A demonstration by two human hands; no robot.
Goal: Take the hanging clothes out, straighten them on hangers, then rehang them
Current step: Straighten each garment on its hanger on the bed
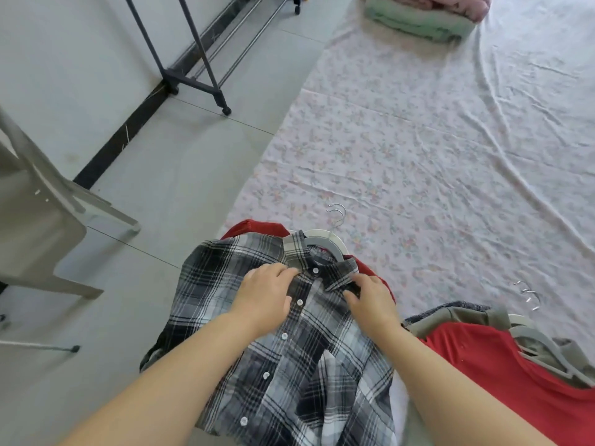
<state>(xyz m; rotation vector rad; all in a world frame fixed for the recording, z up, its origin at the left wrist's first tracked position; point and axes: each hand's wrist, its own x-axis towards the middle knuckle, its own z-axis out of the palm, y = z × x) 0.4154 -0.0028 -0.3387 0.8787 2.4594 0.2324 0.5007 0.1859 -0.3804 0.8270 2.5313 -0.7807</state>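
A pale floral sheet (418, 140) is spread over the grey tiled floor (180, 175) and takes up most of the right side, wrinkled and running away from the camera; nothing here is a box or basket, so the sheet itself serves as the holding surface. At its far end sits a stack of folded linens (425, 17), green below and pink on top. Along the wall to the left stands a dark clothes rack (193, 82) on castors, with a grey plastic chair (48, 214) nearer the camera. The plaid shirt (289, 365), black, grey and white, lies flat at the sheet's near edge on top of a red garment (254, 228), its long axis running from the camera toward the collar, which points away and slightly right. A white hanger (325, 243) sits inside the collar, its metal hook lying on the sheet beyond. To the right lies a second pile of hangered clothes (499, 355), red and olive. The left hand (267, 300) rests flat with fingers spread beside the button placket, fingertips at the collar; the right hand (370, 297) pinches the right collar point. A small red neck label is visible but unreadable.
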